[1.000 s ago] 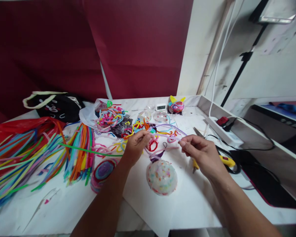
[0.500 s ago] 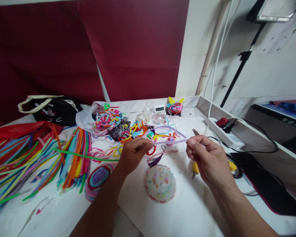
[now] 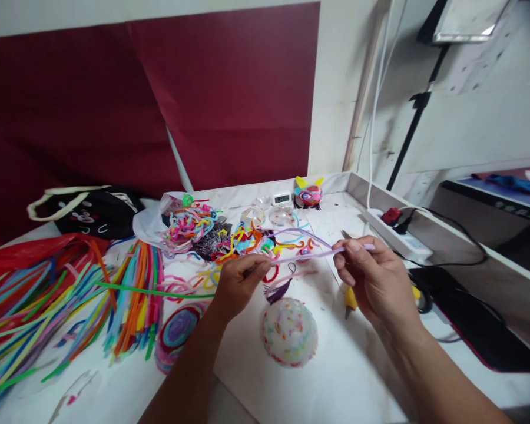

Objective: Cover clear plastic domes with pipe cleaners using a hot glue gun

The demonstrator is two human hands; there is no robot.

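My left hand (image 3: 238, 282) and my right hand (image 3: 373, 280) hold a lilac pipe cleaner (image 3: 307, 255) stretched between them above the white table (image 3: 335, 365). Each hand pinches it with fingers closed, the right one near its end. Just below the hands lies a white dome speckled with colours (image 3: 289, 331), with a dark purple tuft (image 3: 279, 290) at its far edge. A coiled multicolour disc (image 3: 176, 330) lies left of the dome, partly behind my left forearm.
Long pipe cleaners in many colours (image 3: 70, 300) spread over the left, beside a red bag (image 3: 30, 250) and a black bag (image 3: 92, 212). Cut scraps (image 3: 203, 227) pile behind the hands. Yellow-handled pliers (image 3: 351, 297), a power strip (image 3: 400, 235), a small clock (image 3: 281, 198) and a horned figure (image 3: 308, 193) lie right and back.
My right hand has slid rightward along the lilac pipe cleaner, pulling it straighter between the hands. The view has shifted slightly up and to the right.
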